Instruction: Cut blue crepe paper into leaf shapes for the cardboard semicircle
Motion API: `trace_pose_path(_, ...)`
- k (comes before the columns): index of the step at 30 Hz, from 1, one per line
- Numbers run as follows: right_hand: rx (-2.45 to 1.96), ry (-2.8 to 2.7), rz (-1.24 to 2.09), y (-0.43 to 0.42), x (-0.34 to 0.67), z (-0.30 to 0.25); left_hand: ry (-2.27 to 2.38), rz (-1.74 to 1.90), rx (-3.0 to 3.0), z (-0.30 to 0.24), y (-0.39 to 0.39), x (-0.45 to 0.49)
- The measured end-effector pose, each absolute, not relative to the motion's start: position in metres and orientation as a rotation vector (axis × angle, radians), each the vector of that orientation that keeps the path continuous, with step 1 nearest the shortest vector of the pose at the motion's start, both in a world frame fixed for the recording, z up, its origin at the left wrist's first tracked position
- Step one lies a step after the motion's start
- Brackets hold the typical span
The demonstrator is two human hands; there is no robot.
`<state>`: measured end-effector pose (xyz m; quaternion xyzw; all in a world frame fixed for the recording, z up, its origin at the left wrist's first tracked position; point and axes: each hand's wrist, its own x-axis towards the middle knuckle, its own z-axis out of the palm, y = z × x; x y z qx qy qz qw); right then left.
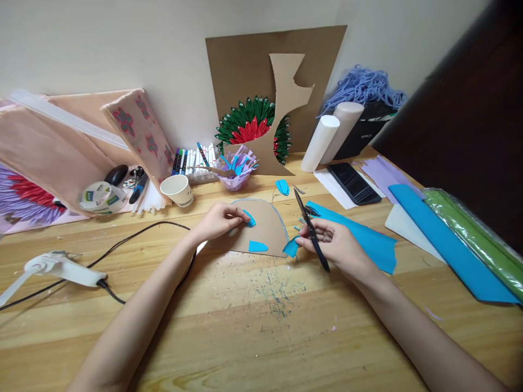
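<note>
My left hand (224,220) is pinched at a small blue paper piece (250,219) over a round-topped piece of brown cardboard (265,218). Another blue cut-out (257,246) lies flat near the cardboard's lower edge. Between thumb and fingertips, my right hand (333,242) grips a blue paper petal (291,247) beside the cardboard's right corner. That same hand also holds a slim black pointed tool (312,231), its tip pointing away from me; its exact kind is unclear. Behind the cardboard lies one more rounded blue piece (282,187).
A blue paper sheet (359,234) lies beside my right hand. A white glue gun (67,269) with a black cord is at left. Behind stand a paper cup (177,190), a bowl of paper strips (235,177) and a cardboard cut-out (281,109). A phone (354,183) rests at right.
</note>
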<state>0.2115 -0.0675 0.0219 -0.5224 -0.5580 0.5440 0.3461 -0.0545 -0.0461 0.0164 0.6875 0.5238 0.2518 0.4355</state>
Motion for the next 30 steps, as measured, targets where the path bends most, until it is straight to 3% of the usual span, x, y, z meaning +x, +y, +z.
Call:
trace_pose_path(7, -1.335, -1.485, 1.396, -0.068, 0.212, 0.021, 1.596, 0.564, 2.106, 0.024, -0.051, -0.051)
trace_pose_path(20, -1.347, -1.434, 1.386, -0.066, 0.213, 0.017, 1.374, 0.110, 2.001, 0.026, -0.072, -0.020)
trace_pose_path(30, -1.303, -1.331, 1.491, -0.068, 0.211, 0.015, 1.289, 0.567, 1.179, 0.021, -0.072, -0.005)
